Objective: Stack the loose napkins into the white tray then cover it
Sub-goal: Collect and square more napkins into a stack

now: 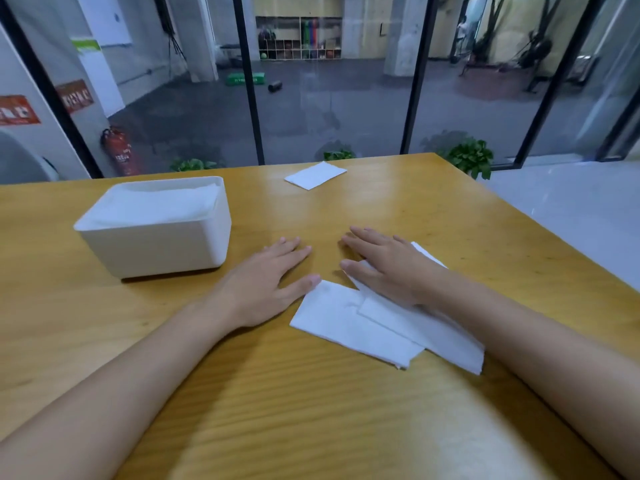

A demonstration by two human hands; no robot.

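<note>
Glossy wood bench [242, 393]. At left, tray [156, 247], part-filled. Two napkins [349, 327] overlap under right hand [388, 268] — flat, gripping nothing; left hand [266, 282] flat beside them. Far napkin [315, 175] apart. Thin, limp, light — pinch edges, lift both.

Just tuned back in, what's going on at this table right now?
A person has both hands flat on the yellow wooden table. The right hand rests on two overlapping white paper napkins; the left hand lies on the wood beside them, thumb at their edge. The white rectangular tray on the left already holds a stack of napkins and is uncovered. One more folded white napkin lies alone near the far edge.
</note>
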